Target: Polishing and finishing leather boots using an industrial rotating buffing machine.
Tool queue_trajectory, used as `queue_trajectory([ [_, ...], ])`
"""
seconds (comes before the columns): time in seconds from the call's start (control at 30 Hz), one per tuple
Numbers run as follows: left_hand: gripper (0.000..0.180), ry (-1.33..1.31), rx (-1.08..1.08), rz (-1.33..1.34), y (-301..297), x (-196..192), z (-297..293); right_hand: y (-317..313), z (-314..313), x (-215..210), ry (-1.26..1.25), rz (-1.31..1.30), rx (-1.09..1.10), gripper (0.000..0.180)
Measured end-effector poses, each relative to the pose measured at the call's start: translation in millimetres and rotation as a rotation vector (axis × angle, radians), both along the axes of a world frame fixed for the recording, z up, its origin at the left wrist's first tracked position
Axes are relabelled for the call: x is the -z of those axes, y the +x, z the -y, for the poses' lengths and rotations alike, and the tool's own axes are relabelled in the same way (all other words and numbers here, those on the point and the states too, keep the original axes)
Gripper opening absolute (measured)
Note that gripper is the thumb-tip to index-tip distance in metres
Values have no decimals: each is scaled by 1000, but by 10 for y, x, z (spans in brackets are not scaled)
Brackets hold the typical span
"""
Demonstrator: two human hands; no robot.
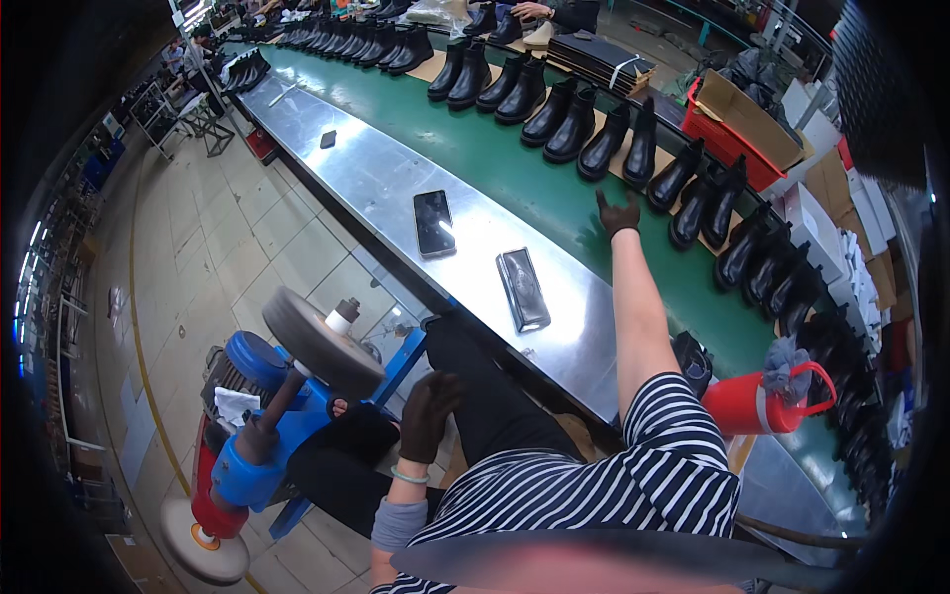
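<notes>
My right arm stretches out over the green conveyor belt. At its end my right hand, in a dark brown glove, is open with its fingers apart and nothing in them. Just beyond the fingertips stand a black ankle boot and another black boot, with a gap between them and the hand. My left hand, gloved alike, is raised above my lap, fingers loosely extended and holding nothing. Near it is the buffing wheel of a blue grinding machine.
A metal ledge beside the belt carries a phone and a shiny dark case. Several black boots line the belt's far side. A red jug stands at my right. Behind the boots is a red crate; another person's hand shows far off.
</notes>
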State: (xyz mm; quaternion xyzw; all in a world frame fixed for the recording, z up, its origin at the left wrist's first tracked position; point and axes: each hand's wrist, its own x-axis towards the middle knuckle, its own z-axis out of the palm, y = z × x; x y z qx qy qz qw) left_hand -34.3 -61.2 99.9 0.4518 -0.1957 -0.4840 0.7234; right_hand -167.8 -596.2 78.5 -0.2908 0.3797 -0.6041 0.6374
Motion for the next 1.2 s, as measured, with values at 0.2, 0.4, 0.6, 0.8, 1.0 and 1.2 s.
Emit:
queue_trajectory([
  [0.2,50,340,46,-76,55,518,-5,200,362,834,296,341,-230,62],
  [0.4,46,602,-38,-203,236,1037,20,303,1198,888,-64,286,-284,68],
  [0.6,46,688,-151,-265,321,1126,-176,859,1571,577,107,-335,-193,67],
  [0.8,47,497,45,-242,366,1306,324,-386,2913,593,-524,-601,45,53],
  [1.0,49,622,-92,-226,328,1050,-71,375,1008,924,2,612,-513,58],
  [1.2,44,581,12,-233,253,1065,-82,235,598,-100,-684,-93,-793,59],
])
